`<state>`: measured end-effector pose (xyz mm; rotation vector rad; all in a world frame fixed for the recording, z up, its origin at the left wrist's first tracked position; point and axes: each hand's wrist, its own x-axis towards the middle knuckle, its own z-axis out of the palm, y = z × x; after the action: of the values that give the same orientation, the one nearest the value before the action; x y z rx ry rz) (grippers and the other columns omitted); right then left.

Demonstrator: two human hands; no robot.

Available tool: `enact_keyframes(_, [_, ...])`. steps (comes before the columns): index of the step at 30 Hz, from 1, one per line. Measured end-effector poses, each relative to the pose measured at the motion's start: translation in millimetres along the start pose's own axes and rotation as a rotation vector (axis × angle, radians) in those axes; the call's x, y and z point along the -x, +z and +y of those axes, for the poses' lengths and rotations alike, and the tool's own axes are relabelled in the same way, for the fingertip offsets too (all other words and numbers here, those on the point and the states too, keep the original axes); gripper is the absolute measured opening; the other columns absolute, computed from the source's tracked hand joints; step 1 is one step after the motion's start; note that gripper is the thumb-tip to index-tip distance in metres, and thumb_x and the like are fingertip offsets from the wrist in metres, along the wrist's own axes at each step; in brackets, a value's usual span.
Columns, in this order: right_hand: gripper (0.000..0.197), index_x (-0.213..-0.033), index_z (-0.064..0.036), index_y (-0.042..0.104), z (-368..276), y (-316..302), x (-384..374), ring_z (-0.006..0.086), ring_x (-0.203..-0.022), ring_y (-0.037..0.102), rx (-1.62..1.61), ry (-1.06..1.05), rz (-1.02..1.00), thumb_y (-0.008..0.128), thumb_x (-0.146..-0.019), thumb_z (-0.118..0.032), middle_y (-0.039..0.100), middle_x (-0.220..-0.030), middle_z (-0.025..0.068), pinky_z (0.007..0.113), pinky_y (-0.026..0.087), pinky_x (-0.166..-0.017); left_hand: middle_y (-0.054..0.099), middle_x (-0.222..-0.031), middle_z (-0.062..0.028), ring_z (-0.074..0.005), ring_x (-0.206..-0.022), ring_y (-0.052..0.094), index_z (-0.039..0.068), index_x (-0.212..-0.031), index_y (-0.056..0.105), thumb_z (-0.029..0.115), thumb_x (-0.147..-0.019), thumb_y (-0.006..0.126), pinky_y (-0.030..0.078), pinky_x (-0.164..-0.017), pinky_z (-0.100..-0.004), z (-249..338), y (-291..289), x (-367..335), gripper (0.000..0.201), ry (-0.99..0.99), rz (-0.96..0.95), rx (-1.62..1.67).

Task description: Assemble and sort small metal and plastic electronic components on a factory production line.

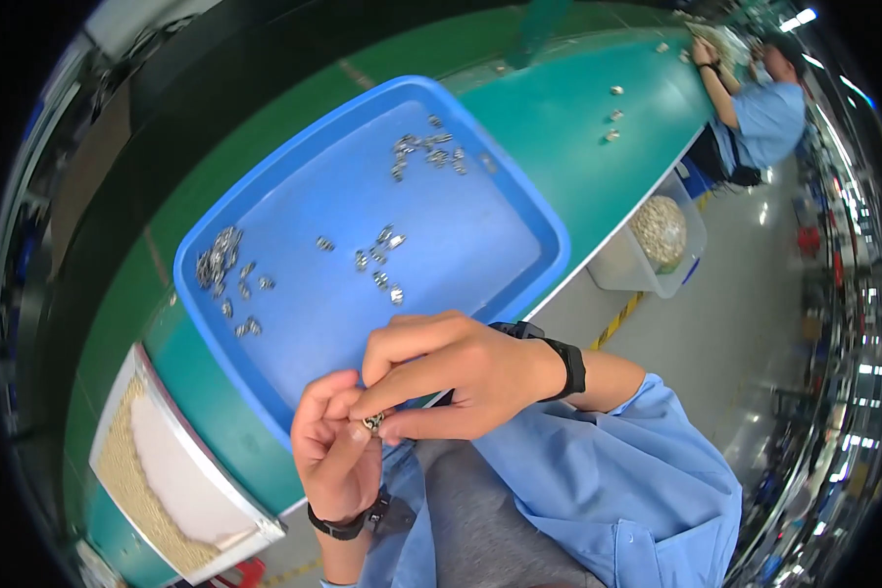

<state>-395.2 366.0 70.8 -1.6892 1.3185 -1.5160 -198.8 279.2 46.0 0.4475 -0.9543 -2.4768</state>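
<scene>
Close to my body, at the near edge of the blue tray (549, 245), both hands meet over a small metal part (373, 422). It looks silvery with dark gaps and a brassy tint; its exact kind is too small to make out. My left hand (335, 446) pinches it between thumb and fingers. From the right, my right hand (461, 377) closes on the same part with its thumb and fingertips. Inside the tray lie a heap of small shiny metal parts (220, 257) at the left, a loose group (377, 250) in the middle and another cluster (431, 149) at the far side.
A white-walled tray (191, 431) of small beige pieces stands at the left on the green table (559, 118). Several small pieces (612, 134) lie on the table's far right. A co-worker (764, 113) sits beyond, near a clear bin (617, 260) on the floor.
</scene>
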Motion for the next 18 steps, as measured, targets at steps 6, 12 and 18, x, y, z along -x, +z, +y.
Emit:
enact_keyframes(6, [0.021, -0.11, -0.003, 0.076, 5.9, -98.3, 31.2, 0.0213, -0.089, 0.069, 0.156, 0.023, 0.177, 0.076, -0.089, -0.001, 0.073, -0.099, 0.0107, 0.032, 0.055, -0.076, 0.066, -0.123, -0.0207, -0.0271, -0.103, 0.069, -0.007, -0.132, 0.054, 0.009, -0.103, 0.055, 0.055, -0.089, -0.0397, -11.3, 37.7, -27.9, 0.033, 0.08, 0.037, -0.337])
enact_keyframes(12, [0.026, -0.118, -0.0006, 0.072, 86.3, -309.4, 125.7, 0.0132, -0.093, 0.069, 0.72, 0.489, 0.783, 0.07, -0.1, -0.019, 0.075, -0.103, 0.0072, 0.027, 0.054, -0.083, 0.066, -0.119, -0.0179, -0.0264, -0.103, 0.068, -0.004, -0.119, 0.062, 0.014, -0.104, 0.054, 0.054, -0.089, -0.0398, 15.7, 1.7, -16.6, 0.025, 0.082, 0.1, -0.608])
enact_keyframes(18, [0.041, -0.132, 0.0065, 0.062, 205.9, -452.5, 304.3, 0.028, -0.113, 0.065, 0.961, 0.802, 0.638, 0.058, -0.105, -0.024, 0.069, -0.126, 0.0207, 0.038, 0.049, -0.103, 0.066, -0.114, -0.0092, -0.018, -0.105, 0.066, 0.0, -0.12, 0.064, 0.012, -0.106, 0.059, 0.053, -0.094, -0.034, -2.0, -19.6, -6.0, 0.02, 0.1, 0.226, -0.644])
